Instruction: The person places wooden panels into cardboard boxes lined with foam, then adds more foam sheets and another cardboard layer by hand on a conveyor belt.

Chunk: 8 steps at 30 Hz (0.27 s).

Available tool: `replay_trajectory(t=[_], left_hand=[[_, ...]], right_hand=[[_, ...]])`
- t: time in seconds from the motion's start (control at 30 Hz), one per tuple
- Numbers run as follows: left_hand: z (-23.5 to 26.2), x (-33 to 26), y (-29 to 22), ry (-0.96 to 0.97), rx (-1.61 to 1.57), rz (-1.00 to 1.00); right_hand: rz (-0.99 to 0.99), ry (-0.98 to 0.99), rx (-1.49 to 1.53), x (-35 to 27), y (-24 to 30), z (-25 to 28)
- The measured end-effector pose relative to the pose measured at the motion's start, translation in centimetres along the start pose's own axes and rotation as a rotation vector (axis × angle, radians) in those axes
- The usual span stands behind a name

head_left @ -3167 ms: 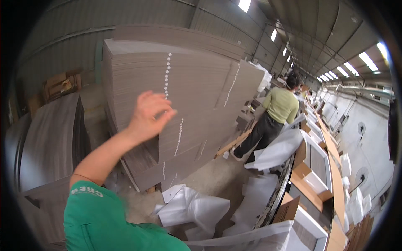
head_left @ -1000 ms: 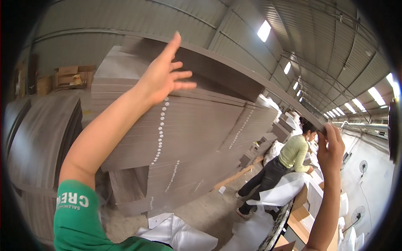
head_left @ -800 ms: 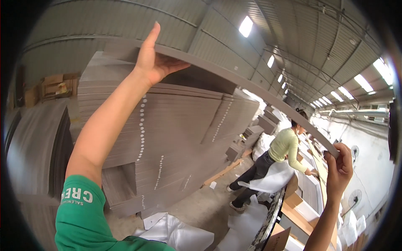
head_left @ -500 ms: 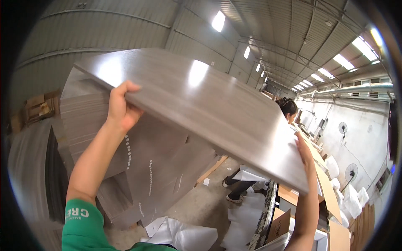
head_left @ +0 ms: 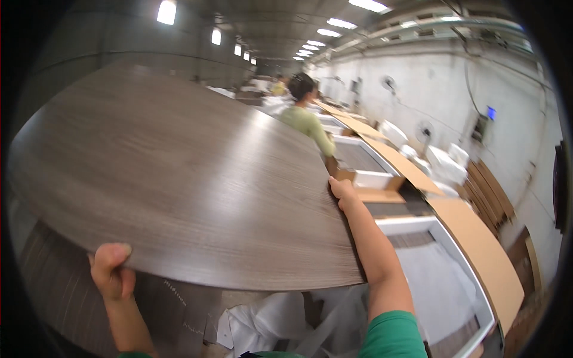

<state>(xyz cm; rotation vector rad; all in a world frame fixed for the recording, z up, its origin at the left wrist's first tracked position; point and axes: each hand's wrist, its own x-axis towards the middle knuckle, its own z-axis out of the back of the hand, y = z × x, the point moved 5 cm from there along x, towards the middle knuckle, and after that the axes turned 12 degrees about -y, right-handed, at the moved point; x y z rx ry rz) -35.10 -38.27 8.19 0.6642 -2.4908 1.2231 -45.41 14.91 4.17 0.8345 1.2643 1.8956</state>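
Observation:
A large grey-brown wood-grain panel (head_left: 191, 179) is held up in front of me, its glossy face toward me. My left hand (head_left: 112, 271) grips its near edge, thumb on top and fingers curled beneath. At the panel's right edge my right hand (head_left: 342, 192) is closed, its fingers partly hidden under the board. To the right of my right forearm lies an open carton with a white foam frame (head_left: 433, 224) and a white sheet (head_left: 439, 286) inside. Below the panel at the left is a stack of similar boards (head_left: 54, 280), partly covered.
A co-worker in a light green top (head_left: 307, 122) stands beyond the panel, beside a row of open cartons (head_left: 361, 152). Cardboard flaps (head_left: 477, 250) extend along the right side. White wrapping sheets (head_left: 268, 319) lie below. Brown boards (head_left: 486, 194) lean against the right wall.
The panel has swung left and come lower and flatter, with both hands still on it. My view has turned right, bringing the open cartons and the co-worker further into sight.

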Motion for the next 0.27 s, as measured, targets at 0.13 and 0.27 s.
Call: replay_trajectory(t=[0.13, 0.27], left_hand=[[-5.3, -2.5, 5.6, -0.352, -0.199, 0.110], [-6.3, -5.1, 10.1, -0.016, -0.200, 0.418]], right_hand=[[-0.018, -0.172, 0.045, 2.0, -7.6, 11.5], [0.031, -0.396, -0.001, -1.2, -13.9, 24.4]])
